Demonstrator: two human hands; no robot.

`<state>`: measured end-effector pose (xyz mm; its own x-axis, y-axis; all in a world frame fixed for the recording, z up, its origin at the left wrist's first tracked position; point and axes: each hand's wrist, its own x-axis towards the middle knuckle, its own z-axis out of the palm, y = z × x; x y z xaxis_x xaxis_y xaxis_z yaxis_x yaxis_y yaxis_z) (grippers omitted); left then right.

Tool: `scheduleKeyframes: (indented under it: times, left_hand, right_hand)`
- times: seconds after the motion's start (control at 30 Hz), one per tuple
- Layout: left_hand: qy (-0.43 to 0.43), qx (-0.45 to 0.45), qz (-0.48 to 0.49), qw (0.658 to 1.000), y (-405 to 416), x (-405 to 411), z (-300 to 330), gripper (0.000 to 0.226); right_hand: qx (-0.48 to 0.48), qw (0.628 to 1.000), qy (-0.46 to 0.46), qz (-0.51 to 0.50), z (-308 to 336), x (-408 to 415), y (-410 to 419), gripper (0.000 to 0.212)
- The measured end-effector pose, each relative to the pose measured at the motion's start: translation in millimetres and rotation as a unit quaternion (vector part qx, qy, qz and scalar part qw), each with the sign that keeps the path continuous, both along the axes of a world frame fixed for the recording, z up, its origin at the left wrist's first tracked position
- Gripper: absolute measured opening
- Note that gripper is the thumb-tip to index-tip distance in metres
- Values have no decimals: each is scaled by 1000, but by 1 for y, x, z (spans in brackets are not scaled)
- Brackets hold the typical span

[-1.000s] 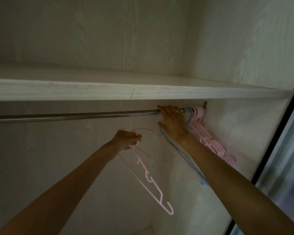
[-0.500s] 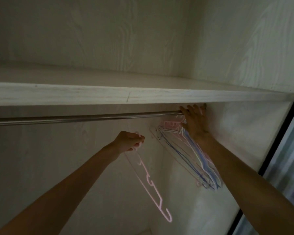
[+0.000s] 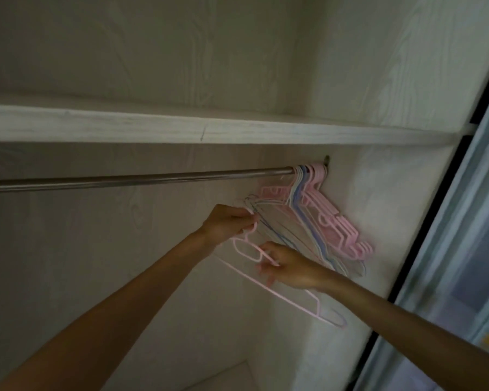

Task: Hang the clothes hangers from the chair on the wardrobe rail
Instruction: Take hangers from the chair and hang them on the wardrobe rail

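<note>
A metal wardrobe rail (image 3: 130, 179) runs under the shelf. Several pink, blue and white hangers (image 3: 322, 221) hang bunched at its right end against the side wall. Below the rail I hold a thin pink hanger (image 3: 283, 294), tilted down to the right. My left hand (image 3: 226, 224) is shut around its hook end, together with thin pale hangers. My right hand (image 3: 288, 266) grips the same pink hanger at its neck, fingers pinched on the frame.
A white wooden shelf (image 3: 209, 128) lies just above the rail. The wardrobe's right side wall (image 3: 393, 221) is close behind the hung hangers. A dark door frame (image 3: 446, 193) and a sliding glass door (image 3: 477, 249) stand at the right.
My right hand left the rail's right end and came down onto the pink hanger held by my left hand. The hung hangers stay bunched at the rail's end. The view shifted left.
</note>
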<state>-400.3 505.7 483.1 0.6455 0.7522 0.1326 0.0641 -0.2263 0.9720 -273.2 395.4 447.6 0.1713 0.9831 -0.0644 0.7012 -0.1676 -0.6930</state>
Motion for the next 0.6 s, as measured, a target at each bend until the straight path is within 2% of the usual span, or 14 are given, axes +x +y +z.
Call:
scheduleKeyframes:
  times: [0.03, 0.1, 0.17, 0.23, 0.27, 0.3, 0.37, 0.47, 0.53, 0.6]
  left_hand:
    - [-5, -4, -6, 1000, -3, 1, 3, 6]
    - [3, 11, 14, 1000, -6, 2, 10, 13]
    - [75, 134, 113, 982, -1, 0, 18, 25]
    - [110, 260, 241, 928, 6, -12, 26, 33]
    - [104, 331, 275, 897, 13, -19, 28, 31]
    - [102, 409, 288, 860, 22, -24, 28, 30]
    - [166, 518, 281, 791, 47, -31, 22, 37]
    - [258, 548, 287, 742, 64, -33, 12, 41]
    - [256, 568, 304, 721, 62, -31, 8, 40]
    - [241, 575, 318, 715, 60, -28, 6, 40]
  right_hand:
    - [27, 999, 3, -22, -4, 1, 0, 19]
    - [88, 993, -50, -58, -2, 2, -2, 23]
    - [144, 981, -107, -76, 2, 7, -4, 26]
    - [159, 976, -120, -93, 8, 13, -7, 26]
    - [156, 975, -117, -104, 14, 17, -7, 25]
    - [150, 976, -111, -113, 22, 20, -7, 25]
    - [154, 973, -121, -120, 42, 23, 0, 31]
    - [146, 969, -160, -122, 67, 24, 22, 37]
    - [126, 969, -170, -125, 73, 21, 37, 35]
    - [102, 969, -177, -135, 70, 20, 52, 35]
